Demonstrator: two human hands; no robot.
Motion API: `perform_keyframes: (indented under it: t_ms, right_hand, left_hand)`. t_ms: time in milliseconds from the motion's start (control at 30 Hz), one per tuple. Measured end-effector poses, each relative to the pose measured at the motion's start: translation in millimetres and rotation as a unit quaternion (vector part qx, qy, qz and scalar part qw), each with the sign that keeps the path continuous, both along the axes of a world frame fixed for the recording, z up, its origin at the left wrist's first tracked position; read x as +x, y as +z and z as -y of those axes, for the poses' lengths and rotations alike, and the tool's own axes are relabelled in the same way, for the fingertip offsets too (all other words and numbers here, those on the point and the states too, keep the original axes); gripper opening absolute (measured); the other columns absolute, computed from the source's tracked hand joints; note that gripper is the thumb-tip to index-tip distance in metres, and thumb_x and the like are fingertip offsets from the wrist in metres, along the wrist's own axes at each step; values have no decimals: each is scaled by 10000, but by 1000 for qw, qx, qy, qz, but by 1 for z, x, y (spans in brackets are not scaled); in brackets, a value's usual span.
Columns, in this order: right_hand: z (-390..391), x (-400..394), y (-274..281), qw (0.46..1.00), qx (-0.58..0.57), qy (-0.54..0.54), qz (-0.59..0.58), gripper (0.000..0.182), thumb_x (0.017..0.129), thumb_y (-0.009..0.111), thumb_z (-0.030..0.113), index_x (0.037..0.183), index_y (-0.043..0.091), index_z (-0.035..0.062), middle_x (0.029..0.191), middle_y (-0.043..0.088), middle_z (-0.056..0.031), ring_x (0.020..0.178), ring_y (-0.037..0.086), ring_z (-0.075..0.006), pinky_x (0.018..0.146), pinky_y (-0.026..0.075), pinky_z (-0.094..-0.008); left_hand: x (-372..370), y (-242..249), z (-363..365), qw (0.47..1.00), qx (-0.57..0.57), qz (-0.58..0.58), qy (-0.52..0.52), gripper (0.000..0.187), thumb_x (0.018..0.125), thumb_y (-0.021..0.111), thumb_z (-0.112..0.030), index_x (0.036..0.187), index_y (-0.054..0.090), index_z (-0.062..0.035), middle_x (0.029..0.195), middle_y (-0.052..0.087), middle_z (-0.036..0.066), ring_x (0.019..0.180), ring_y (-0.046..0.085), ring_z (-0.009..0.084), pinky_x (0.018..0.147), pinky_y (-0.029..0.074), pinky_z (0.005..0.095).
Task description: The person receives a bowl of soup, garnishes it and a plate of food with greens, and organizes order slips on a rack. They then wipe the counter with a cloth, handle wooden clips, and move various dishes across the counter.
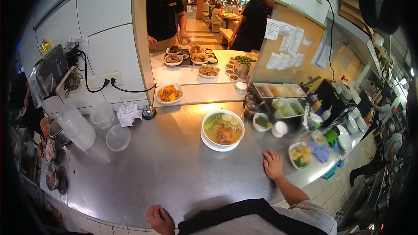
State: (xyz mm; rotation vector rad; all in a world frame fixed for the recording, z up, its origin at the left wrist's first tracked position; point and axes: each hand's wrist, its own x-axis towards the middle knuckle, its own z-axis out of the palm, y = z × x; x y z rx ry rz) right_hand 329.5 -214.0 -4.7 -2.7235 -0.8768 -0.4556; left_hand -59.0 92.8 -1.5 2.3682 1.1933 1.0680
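My right hand lies flat on the steel counter, fingers stretched out and holding nothing. Close to it on the right is a bowl of yellow pieces and greens. My left hand rests at the counter's front edge with its fingers loosely bent; I see nothing in it. Beyond both hands stands a white bowl of soup with greens, half an egg and a browned piece of meat, on a white plate. Neither hand touches this bowl.
Clear plastic containers and a call bell stand left. A plate of food sits on the pass ledge. Beyond it, a person in black is beside a loaded tray. Ingredient trays stand right.
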Motion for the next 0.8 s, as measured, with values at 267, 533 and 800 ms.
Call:
perform_keyframes:
  t_ms: [267, 533, 800]
  right_hand:
    - [8, 3, -7, 999, 28, 7, 24, 367, 853, 551, 240, 1207, 559, 145, 1279, 514, -137, 1203, 436, -303, 987, 321, -449]
    - [10, 3, -10, 999, 39, 3, 17, 366, 849, 555, 246, 1198, 562, 138, 1283, 516, -139, 1207, 437, -305, 989, 316, -462]
    - [13, 4, -13, 999, 45, -2, 8, 371, 847, 548, 247, 1201, 566, 136, 1285, 518, -137, 1207, 437, -302, 983, 320, -464]
  left_hand:
    - [-3, -16, -1, 1000, 14, -6, 9, 180, 814, 572, -97, 957, 613, 3, 1086, 562, 192, 1018, 515, 371, 885, 415, 456]
    - [-2, -12, 2, 998, 55, -27, 29, 291, 817, 576, -133, 1075, 572, 1, 1115, 540, 206, 1066, 487, 387, 939, 369, 486]
    - [-3, -20, 3, 996, 69, -47, 15, 311, 826, 557, -129, 1101, 555, 14, 1080, 558, 177, 1031, 499, 372, 938, 366, 471]
